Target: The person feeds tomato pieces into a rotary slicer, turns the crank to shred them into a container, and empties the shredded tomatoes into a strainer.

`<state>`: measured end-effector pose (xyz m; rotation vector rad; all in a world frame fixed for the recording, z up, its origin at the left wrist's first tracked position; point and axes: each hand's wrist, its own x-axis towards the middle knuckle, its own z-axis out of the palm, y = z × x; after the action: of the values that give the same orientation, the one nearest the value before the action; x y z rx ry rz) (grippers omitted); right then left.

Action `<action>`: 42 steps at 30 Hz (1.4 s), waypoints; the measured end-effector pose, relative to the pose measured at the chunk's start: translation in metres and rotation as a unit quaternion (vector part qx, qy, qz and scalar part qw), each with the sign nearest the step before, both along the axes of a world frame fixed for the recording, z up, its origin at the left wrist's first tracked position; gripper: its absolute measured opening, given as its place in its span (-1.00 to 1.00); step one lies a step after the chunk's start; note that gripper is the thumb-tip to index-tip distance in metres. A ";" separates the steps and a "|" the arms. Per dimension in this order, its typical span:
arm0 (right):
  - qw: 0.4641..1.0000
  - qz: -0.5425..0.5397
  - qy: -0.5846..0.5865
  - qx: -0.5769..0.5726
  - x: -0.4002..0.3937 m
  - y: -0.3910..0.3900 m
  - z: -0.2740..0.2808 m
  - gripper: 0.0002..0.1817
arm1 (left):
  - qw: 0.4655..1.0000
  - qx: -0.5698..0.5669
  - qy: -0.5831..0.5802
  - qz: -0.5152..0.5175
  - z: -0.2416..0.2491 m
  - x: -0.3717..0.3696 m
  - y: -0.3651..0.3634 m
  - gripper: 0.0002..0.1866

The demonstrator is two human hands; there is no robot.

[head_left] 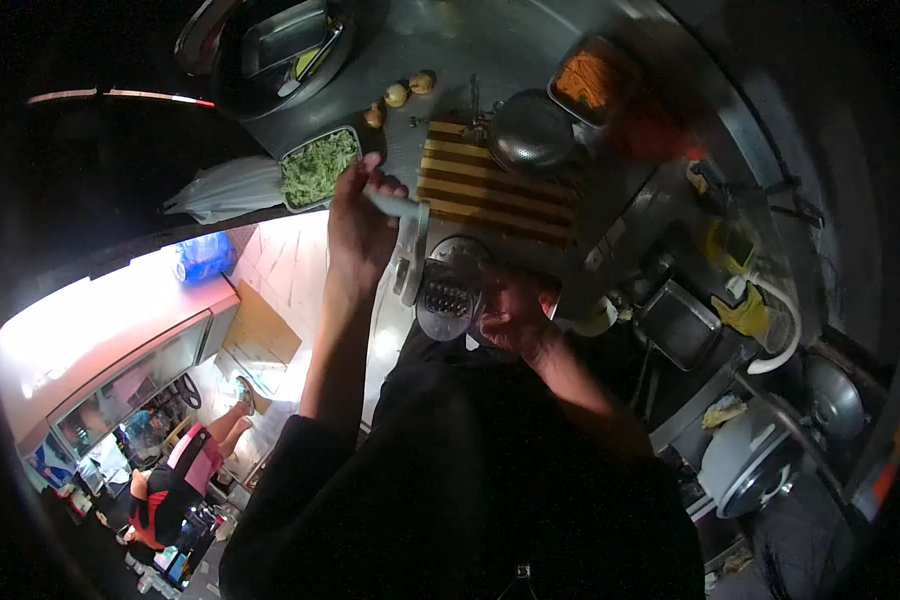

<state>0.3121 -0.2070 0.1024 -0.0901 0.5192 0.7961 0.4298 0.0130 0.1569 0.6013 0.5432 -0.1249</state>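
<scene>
My left hand (360, 225) is closed round the pale handle (398, 206) of a device, beside a tray of shredded green vegetable (320, 168). The device's round, dark part (448, 300) has rows of small shiny shapes in it and sits close in front of my body. My right hand (515, 312) grips its right side, with the fingers partly in shadow. Just beyond the device lies a striped wooden cutting board (470, 185). A perforated metal bowl (532, 132) rests at the board's far right corner.
Onions (396, 95) sit beyond the board. At the back right stands a tray of orange shreds (588, 85), near a red bag (655, 130). An empty metal tray (678, 325) and a lidded pot (750, 465) are at the right. Another person (170, 490) is at the lower left.
</scene>
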 end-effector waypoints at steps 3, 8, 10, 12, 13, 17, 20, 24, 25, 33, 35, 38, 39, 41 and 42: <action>0.999 0.017 -0.015 0.041 -0.003 -0.003 -0.012 -0.55 | 0.996 -0.023 -0.084 -0.022 0.033 -0.042 0.003 -0.64; 0.997 0.041 0.014 0.064 0.002 0.000 -0.025 -0.63 | 0.997 -0.040 -0.061 0.027 0.040 -0.136 0.033 -0.45; 0.996 0.034 0.070 0.046 0.001 0.001 -0.026 -0.69 | 0.995 0.033 0.036 0.093 0.014 -0.168 0.045 -0.45; 0.994 0.035 0.091 0.053 0.009 -0.001 -0.011 -0.74 | 0.984 0.082 0.117 0.110 -0.037 -0.181 0.063 -0.52; 0.993 0.039 0.093 0.062 0.012 -0.002 -0.004 -0.75 | 0.978 0.111 0.134 0.114 -0.064 -0.181 0.070 -0.55; 0.989 0.050 0.082 0.109 0.009 0.000 -0.017 -0.74 | 0.952 0.132 0.229 0.156 -0.142 -0.101 0.058 -0.62; 0.990 0.053 0.085 0.100 0.011 0.000 -0.009 -0.73 | 0.992 0.093 0.083 0.011 -0.195 -0.020 0.059 -0.65; 0.991 0.030 0.085 0.101 0.003 0.000 -0.029 -0.63 | 0.997 -0.025 0.074 0.024 -0.067 0.040 -0.001 -0.58; 0.991 0.019 0.079 0.106 0.000 0.000 -0.033 -0.59 | 0.998 -0.045 0.023 0.021 -0.043 0.038 -0.007 -0.55; 0.973 -0.039 -0.192 -0.121 -0.016 0.015 -0.049 -0.38 | 0.978 -0.172 -0.117 0.019 0.037 -0.127 0.029 -0.45; 0.994 -0.012 -0.104 -0.039 -0.014 0.012 -0.058 -0.49 | 0.987 -0.142 -0.058 0.040 0.018 -0.156 0.046 -0.46; 0.985 0.013 0.125 0.114 -0.006 -0.003 -0.026 -0.76 | 0.993 -0.095 0.014 0.061 -0.023 -0.176 0.060 -0.53; 0.982 0.003 0.137 0.128 -0.008 -0.005 -0.023 -0.77 | 0.992 -0.071 0.056 0.086 -0.031 -0.178 0.062 -0.54; 0.974 -0.022 0.159 0.157 -0.014 -0.010 -0.019 -0.78 | 0.995 -0.073 0.036 0.053 -0.049 -0.178 0.076 -0.58; 0.978 -0.031 0.163 0.129 -0.016 -0.012 -0.015 -0.79 | 0.996 -0.065 0.035 0.047 -0.052 -0.178 0.077 -0.58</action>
<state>0.2962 -0.2187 0.0871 0.3007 0.7193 0.8150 0.2514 0.0902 0.1053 0.4461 0.6251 -0.0926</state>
